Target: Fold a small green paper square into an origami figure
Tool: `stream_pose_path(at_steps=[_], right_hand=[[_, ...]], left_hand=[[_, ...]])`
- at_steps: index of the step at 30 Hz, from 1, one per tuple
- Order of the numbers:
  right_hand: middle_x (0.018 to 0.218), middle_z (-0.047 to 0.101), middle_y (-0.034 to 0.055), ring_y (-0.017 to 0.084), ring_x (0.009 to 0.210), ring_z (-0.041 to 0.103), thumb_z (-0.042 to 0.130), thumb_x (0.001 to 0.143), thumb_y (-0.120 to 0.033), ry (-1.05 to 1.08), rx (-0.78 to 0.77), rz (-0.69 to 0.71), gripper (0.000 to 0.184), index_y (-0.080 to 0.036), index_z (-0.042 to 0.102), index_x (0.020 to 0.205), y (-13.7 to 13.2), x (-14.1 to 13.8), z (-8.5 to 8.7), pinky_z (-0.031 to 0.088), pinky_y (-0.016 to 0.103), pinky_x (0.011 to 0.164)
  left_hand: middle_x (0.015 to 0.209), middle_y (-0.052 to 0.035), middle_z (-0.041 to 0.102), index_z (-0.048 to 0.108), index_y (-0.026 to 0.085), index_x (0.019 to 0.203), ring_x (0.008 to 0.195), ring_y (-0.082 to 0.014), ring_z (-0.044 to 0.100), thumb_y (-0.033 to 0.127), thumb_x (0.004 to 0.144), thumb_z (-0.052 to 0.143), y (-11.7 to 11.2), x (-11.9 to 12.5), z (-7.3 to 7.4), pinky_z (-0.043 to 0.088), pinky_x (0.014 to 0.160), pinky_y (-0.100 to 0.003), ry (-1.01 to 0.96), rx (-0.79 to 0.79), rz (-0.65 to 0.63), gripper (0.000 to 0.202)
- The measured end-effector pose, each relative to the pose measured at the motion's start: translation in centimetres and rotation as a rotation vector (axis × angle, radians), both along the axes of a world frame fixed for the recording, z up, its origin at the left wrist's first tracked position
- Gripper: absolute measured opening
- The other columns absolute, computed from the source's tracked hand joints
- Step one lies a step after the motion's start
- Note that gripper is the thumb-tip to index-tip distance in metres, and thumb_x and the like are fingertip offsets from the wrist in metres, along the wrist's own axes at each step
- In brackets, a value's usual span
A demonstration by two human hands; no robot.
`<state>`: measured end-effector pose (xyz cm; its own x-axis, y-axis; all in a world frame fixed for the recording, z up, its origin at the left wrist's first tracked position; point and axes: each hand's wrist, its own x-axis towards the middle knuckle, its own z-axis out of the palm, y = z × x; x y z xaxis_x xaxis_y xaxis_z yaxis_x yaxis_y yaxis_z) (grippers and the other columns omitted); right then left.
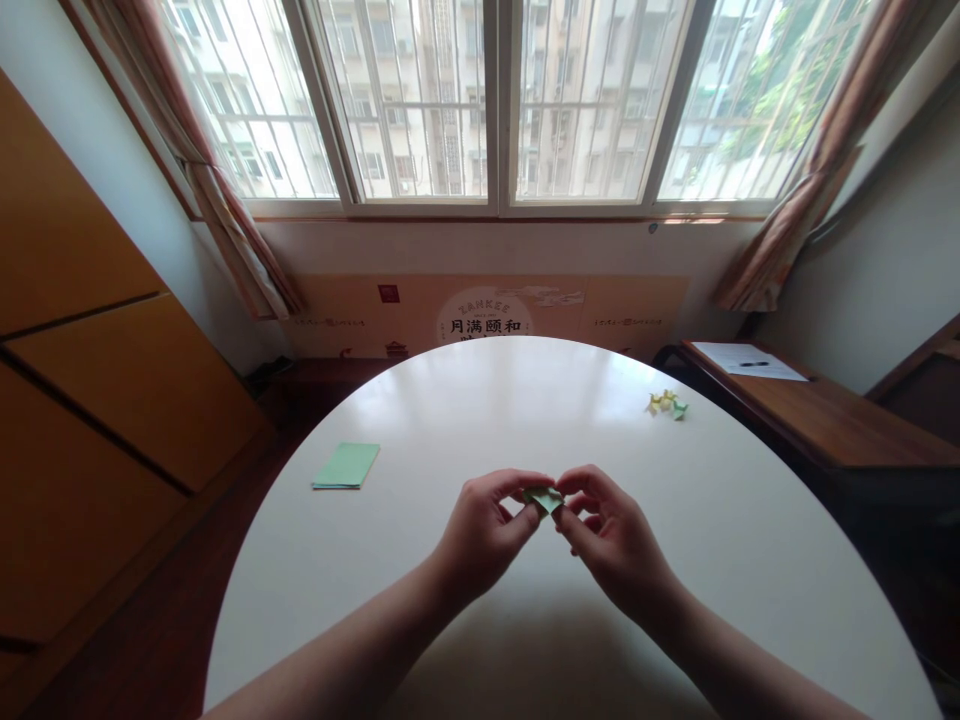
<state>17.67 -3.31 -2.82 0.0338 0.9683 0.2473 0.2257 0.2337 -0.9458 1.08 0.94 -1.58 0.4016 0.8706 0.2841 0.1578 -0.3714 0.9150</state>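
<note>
Paper stack (346, 466) sat left, well apart. Left hand (484, 522) pinched folded green paper (545, 498) by its left end; long axis looked roughly crosswise. Right hand (613, 535) pinched the other end; piece sat between them, neither nearer.

Paper (545, 498): light green, folded small, partly hidden; held over tabletop (465, 400), well inside left/right/far edges.
</note>
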Motion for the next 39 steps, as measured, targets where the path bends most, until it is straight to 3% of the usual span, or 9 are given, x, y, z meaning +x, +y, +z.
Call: stream_pose_path(at_steps=[6,12,16,23,39], right_hand=[[0.089,0.066,0.0028,0.015,0.065,0.062,0.064,0.086,-0.024,0.039,0.056,0.002,0.009,-0.022,0.058,0.093,-0.2,-0.3,0.2,0.048,0.023,0.047],[0.091,0.066,0.0037,0.016,0.069,0.064,0.069,0.085,-0.027,0.142,0.034,0.033,0.016,-0.023,0.059,0.097,-0.6,-0.3,0.5,0.049,0.023,0.048],[0.097,0.067,0.0059,0.019,0.077,0.068,0.063,0.091,-0.030,0.262,0.017,0.111,0.015,-0.023,0.064,0.105,-0.6,0.0,0.4,0.052,0.023,0.050],[0.080,0.069,0.0050,0.020,0.073,0.069,0.068,0.090,-0.037,0.371,-0.014,0.095,0.018,-0.020,0.070,0.095,-0.4,0.0,0.5,0.052,0.022,0.044],[0.074,0.072,0.0063,0.020,0.070,0.065,0.081,0.078,-0.035,0.438,-0.123,0.153,0.018,-0.019,0.079,0.086,0.0,0.5,0.4,0.053,0.024,0.045]], left_hand=[[0.083,-0.0049,0.073,0.074,0.016,0.094,0.062,-0.0140,0.063,0.010,0.079,0.063,-0.2,0.2,-0.1,0.049,0.049,-0.022,-0.025,0.014,0.045,0.020],[0.080,-0.0051,0.072,0.072,0.016,0.087,0.068,-0.0160,0.065,0.014,0.080,0.065,-0.3,0.2,0.5,0.051,0.051,-0.021,-0.088,0.059,0.062,0.010],[0.080,-0.0055,0.073,0.072,0.016,0.088,0.068,-0.0159,0.066,0.013,0.081,0.064,-0.2,-0.1,0.9,0.051,0.052,-0.021,-0.100,0.086,0.068,0.010],[0.077,-0.0046,0.071,0.071,0.016,0.087,0.067,-0.0152,0.064,0.013,0.080,0.065,-0.4,0.0,1.1,0.051,0.051,-0.021,-0.134,0.078,0.056,0.009],[0.079,-0.0053,0.071,0.070,0.015,0.084,0.066,-0.0147,0.064,0.020,0.080,0.071,-0.7,0.0,1.4,0.050,0.051,-0.021,-0.170,-0.016,0.036,0.006]])
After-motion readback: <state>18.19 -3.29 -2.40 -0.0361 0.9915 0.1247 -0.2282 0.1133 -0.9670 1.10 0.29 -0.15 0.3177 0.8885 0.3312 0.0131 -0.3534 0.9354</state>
